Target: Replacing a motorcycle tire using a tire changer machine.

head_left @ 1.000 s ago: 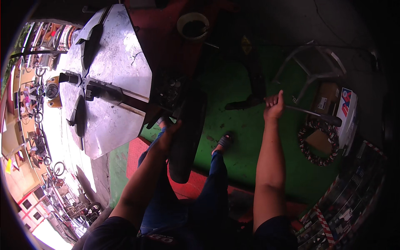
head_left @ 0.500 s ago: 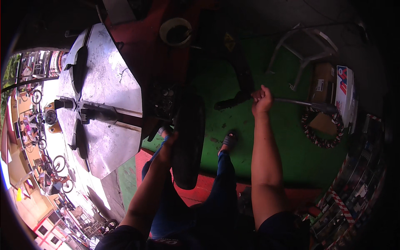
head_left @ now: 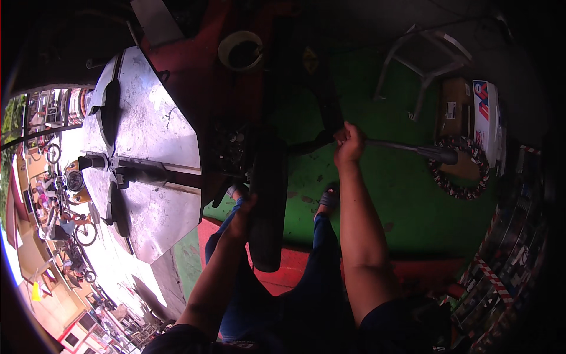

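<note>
The tyre [head_left: 268, 203] stands upright just beside your left hand [head_left: 243, 211], whose grip rests flat against its sidewall, fingers loosely open. Your right hand [head_left: 349, 141] is a closed grip on the long lever [head_left: 407, 147], arm fully extended forward. Steady the tyre firmly and pull the lever evenly.

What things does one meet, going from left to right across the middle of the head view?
Shiny metal plate → left hand → black tyre → right hand → long metal bar → ring-shaped chain on the floor.
</note>
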Demonstrator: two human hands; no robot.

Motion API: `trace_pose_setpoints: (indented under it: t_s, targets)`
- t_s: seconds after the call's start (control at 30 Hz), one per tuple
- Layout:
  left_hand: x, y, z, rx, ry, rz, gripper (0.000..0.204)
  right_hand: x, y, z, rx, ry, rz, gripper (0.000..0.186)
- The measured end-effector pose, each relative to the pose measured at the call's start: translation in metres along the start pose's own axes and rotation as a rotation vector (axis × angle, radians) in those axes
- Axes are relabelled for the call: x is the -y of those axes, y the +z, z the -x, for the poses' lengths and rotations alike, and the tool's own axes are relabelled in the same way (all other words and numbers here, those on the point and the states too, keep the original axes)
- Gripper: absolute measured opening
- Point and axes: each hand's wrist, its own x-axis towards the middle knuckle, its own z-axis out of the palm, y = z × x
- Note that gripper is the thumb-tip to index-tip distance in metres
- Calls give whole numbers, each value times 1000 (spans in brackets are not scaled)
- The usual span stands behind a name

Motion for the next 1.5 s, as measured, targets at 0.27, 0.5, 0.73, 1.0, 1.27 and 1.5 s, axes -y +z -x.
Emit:
trace_pose_setpoints:
  t_s: [0.27,0.5,0.73,1.0,1.27,1.5]
  targets:
    - [-2,-2,1,22,-69,47,55,-2,-1,2,-59,25,-32,35]
    - [-6,-10,1,44,-54,11,63,-11,3,8,-65,-8,-33,40]
    - [-11,-7,5,132,-96,31,72,-6,12,31,39,-24,92,27]
    - [-7,-3,2,115,-60,-26,74,-53,-70,170,294,418,745,37]
    - [6,81,83,-492,248,-1394,102,-101,-101,326,614,269,752,37]
    - [38,123,78,-906,132,-1593,97,-89,-105,332,569,282,447,40]
